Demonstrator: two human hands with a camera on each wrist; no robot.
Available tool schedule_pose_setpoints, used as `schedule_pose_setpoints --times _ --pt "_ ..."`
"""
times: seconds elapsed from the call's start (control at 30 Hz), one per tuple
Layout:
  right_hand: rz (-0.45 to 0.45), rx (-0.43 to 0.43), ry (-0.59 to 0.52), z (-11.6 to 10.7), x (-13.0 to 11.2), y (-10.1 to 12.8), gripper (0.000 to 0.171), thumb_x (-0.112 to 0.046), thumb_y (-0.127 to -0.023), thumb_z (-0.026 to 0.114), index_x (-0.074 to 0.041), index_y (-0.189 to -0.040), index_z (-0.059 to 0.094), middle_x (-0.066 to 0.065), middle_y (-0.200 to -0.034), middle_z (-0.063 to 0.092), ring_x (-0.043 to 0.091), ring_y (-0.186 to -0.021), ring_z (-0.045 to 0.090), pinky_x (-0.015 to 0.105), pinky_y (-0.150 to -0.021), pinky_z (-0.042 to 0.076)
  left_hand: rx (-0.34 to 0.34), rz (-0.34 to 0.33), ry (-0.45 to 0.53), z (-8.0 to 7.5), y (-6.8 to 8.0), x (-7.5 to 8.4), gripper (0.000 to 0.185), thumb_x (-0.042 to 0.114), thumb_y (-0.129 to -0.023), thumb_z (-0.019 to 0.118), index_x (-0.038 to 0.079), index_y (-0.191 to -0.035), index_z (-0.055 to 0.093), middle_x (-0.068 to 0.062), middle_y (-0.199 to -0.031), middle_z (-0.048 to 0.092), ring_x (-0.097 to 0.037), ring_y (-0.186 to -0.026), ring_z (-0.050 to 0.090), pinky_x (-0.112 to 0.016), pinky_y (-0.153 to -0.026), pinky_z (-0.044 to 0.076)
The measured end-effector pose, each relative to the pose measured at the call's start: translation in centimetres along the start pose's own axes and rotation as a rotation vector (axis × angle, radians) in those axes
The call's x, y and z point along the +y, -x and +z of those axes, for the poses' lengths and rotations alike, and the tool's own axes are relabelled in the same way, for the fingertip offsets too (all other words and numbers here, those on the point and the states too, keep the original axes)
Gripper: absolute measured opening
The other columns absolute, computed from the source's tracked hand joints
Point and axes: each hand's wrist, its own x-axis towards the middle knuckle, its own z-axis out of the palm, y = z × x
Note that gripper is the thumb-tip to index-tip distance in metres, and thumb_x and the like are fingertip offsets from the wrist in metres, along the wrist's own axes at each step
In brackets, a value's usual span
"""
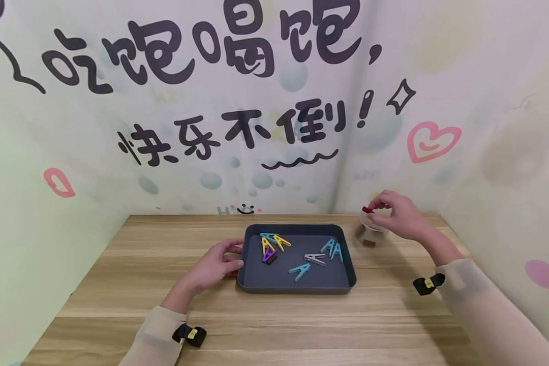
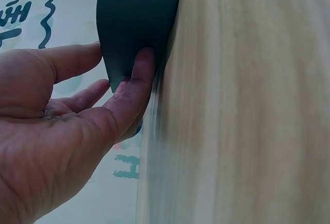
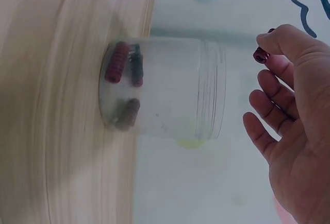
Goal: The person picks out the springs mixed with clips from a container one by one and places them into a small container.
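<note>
A dark grey tray (image 1: pixel 297 285) sits mid-table with several coloured clothes pegs (image 1: pixel 274 245) in it. My left hand (image 1: pixel 217 264) rests at the tray's left rim, thumb pressed against the corner of the tray (image 2: pixel 134 23), fingers straight. My right hand (image 1: pixel 395 211) hovers over a clear plastic jar (image 1: pixel 370 231) at the right, pinching a small red peg (image 1: pixel 367 209) between thumb and forefinger. In the right wrist view the red peg (image 3: pixel 261 54) is just past the mouth of the jar (image 3: pixel 165 87), and three dark red and brown pegs (image 3: pixel 124 80) lie on the jar's bottom.
The wooden table (image 1: pixel 265 325) runs up to decorated walls at the back and both sides. Bare wood lies in front of the tray and to its left.
</note>
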Motion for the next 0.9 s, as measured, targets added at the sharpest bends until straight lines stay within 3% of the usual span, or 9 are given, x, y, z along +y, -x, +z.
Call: schedule_pose_setpoints --times 0.17,0.47,0.6,0.7,0.9 --pt "0.021 -0.004 0.019 -0.2 1.1 0.3 0.011 -0.008 -0.093 0.08 -0.004 -0.102 0.075 0.011 -0.102 0.067 0.031 -0.096 0.061 0.058 -0.09 0.054 0.0 0.006 0.008 0.0 0.1 0.1 0.059 0.0 -0.104 0.063 -0.002 -0.159 0.04 -0.027 -0.145 0.054 -0.04 -0.126 0.064 -0.047 -0.095 0.061" --pt "0.009 -0.005 0.07 -0.4 2.5 0.8 0.009 -0.006 -0.092 0.081 -0.005 -0.099 0.076 0.014 -0.102 0.068 0.034 -0.095 0.062 0.052 -0.085 0.053 0.004 0.008 0.002 0.0 0.0 0.1 0.059 -0.001 -0.104 0.063 -0.003 -0.159 0.041 -0.027 -0.144 0.054 -0.038 -0.122 0.065 -0.046 -0.094 0.061" --pt "0.021 -0.011 0.075 -0.4 2.9 0.8 0.008 -0.007 -0.092 0.08 -0.005 -0.099 0.077 0.016 -0.108 0.066 0.039 -0.103 0.06 0.056 -0.086 0.052 0.005 0.006 -0.006 0.0 0.0 0.1 0.059 -0.001 -0.104 0.064 -0.002 -0.159 0.041 -0.026 -0.144 0.055 -0.035 -0.12 0.066 -0.045 -0.093 0.061" --pt "0.037 -0.026 0.069 -0.4 3.1 0.9 0.017 -0.011 -0.094 0.08 -0.002 -0.108 0.076 0.021 -0.118 0.064 0.045 -0.113 0.057 0.063 -0.091 0.05 0.002 0.004 -0.005 0.0 0.0 0.1 0.059 0.0 -0.104 0.064 -0.002 -0.159 0.041 -0.026 -0.144 0.054 -0.034 -0.12 0.066 -0.045 -0.093 0.061" --pt "0.1 -0.04 0.048 -0.2 3.1 1.1 0.053 -0.023 -0.097 0.08 0.003 -0.139 0.061 0.028 -0.14 0.055 0.05 -0.13 0.046 0.073 -0.104 0.041 0.002 -0.002 0.001 0.0 0.1 0.2 0.059 -0.001 -0.104 0.063 -0.002 -0.159 0.041 -0.027 -0.145 0.054 -0.036 -0.121 0.066 -0.047 -0.094 0.061"
